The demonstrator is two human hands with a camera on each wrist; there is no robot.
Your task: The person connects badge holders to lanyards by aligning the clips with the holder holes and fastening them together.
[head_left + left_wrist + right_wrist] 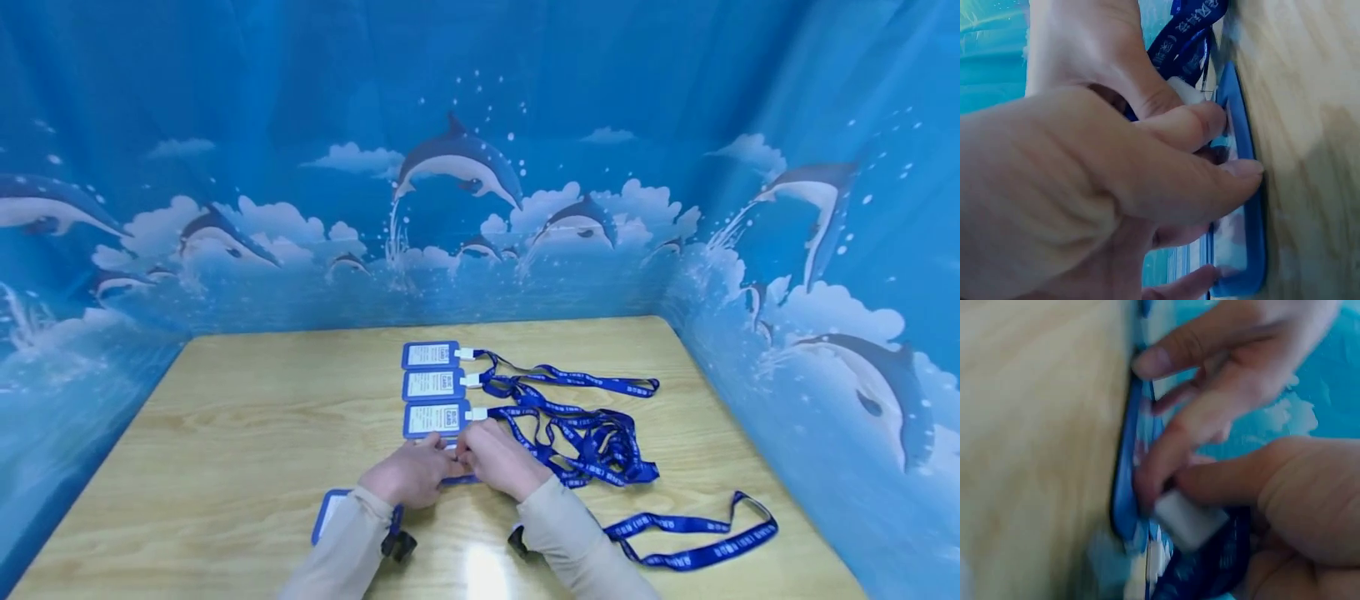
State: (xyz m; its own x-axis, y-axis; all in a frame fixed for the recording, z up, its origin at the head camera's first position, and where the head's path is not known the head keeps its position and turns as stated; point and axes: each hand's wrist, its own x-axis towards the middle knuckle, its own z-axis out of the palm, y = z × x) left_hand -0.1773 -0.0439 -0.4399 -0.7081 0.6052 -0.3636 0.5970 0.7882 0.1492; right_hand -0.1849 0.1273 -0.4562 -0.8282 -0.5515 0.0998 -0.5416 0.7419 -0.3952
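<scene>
Below a column of finished-looking badges lies a blue-rimmed badge holder (pixel 1255 250), mostly hidden by hands in the head view. My left hand (pixel 412 472) holds this badge holder against the table, thumb on its near rim and other fingers across its face. At its right end, my right hand (pixel 502 458) pinches a white clip (pixel 1186 519) on a dark blue lanyard (pixel 1213 569). The clip touches or nearly touches the holder's end; whether it is fastened cannot be seen. The right wrist view is blurred.
Three badge holders (pixel 433 384) with white clips lie stacked in a column beyond my hands. Their blue lanyards (pixel 600 442) tangle to the right. Another badge holder (pixel 330 512) sits partly under my left sleeve. A loose lanyard (pixel 697 554) lies at the table's right front.
</scene>
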